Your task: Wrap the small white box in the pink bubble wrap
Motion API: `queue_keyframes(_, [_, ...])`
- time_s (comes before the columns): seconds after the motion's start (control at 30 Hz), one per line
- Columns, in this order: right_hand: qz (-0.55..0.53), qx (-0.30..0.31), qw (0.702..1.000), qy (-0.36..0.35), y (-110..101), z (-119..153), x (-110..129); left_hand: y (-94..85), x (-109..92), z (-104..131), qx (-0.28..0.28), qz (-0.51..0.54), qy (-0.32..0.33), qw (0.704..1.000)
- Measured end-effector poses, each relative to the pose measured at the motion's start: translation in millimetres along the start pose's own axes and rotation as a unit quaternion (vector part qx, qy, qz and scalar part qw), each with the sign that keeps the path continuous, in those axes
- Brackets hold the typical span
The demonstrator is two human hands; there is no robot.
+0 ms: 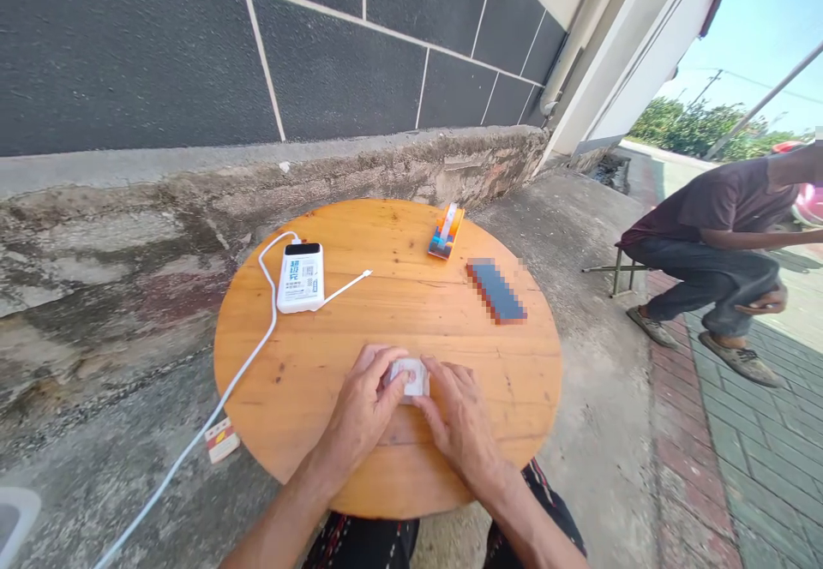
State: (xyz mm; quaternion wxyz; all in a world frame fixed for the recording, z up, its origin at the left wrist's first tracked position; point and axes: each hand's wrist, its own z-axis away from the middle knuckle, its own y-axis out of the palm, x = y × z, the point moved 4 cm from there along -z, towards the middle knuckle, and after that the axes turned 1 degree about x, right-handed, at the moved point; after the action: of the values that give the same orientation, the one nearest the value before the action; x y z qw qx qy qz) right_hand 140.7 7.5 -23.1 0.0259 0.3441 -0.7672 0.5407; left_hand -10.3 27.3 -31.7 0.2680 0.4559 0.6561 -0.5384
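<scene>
Near the front of the round wooden table (pixel 386 320), a small pale, translucent square item (pixel 410 379) lies between my two hands. My left hand (pixel 368 398) grips its left side, with thumb and fingers closed on it. On the right side, the thumb and index finger of my right hand (pixel 455 402) press against its edge. A pinkish mark shows in the middle of the item; what it is cannot be made out.
A white power bank (pixel 301 279) with cables stands at the table's left, an orange tape dispenser (pixel 447 233) at the back, a blurred phone (pixel 496 290) at right. A small box (pixel 222 440) lies below the left edge. A seated person (pixel 720 243) is far right.
</scene>
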Motion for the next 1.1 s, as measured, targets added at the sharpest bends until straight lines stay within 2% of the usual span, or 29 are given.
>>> queue_keyframes(0.17, [0.021, -0.040, 0.999, 0.010, 7.9, 12.2, 0.4, -0.7, -0.3, 0.2, -0.003, -0.001, 0.004, 1.000])
queue_keyframes(0.33, [-0.067, -0.061, 0.995, 0.042, -2.5, 25.9, -10.7, -19.9, -1.7, 4.7, -0.013, -0.028, 0.004, 1.000])
queue_keyframes(0.4, [-0.123, -0.033, 0.990, 0.066, -5.0, 26.1, -20.2, -29.2, -1.4, 7.4, 0.001, -0.035, 0.006, 0.999])
queue_keyframes(0.5, [-0.192, 0.040, 0.977, 0.084, -3.1, 16.2, -33.4, -35.7, -1.8, 9.2, 0.069, -0.049, 0.028, 0.996])
queue_keyframes(0.6, [-0.239, 0.118, 0.961, 0.073, 0.6, -1.5, -38.5, -33.1, -0.9, 6.1, 0.142, -0.064, 0.033, 0.987])
queue_keyframes(0.7, [-0.267, 0.158, 0.949, 0.060, 1.6, -16.2, -36.5, -25.5, 1.7, -0.9, 0.175, -0.054, 0.025, 0.983])
queue_keyframes(0.87, [-0.250, 0.111, 0.959, 0.077, 5.5, -15.0, -33.2, -13.4, 9.6, -4.9, 0.167, 0.015, -0.001, 0.986])
queue_keyframes(1.1, [-0.108, 0.050, 0.992, 0.052, 16.3, -0.1, -23.9, -7.4, 15.2, 0.8, 0.104, 0.018, 0.004, 0.994])
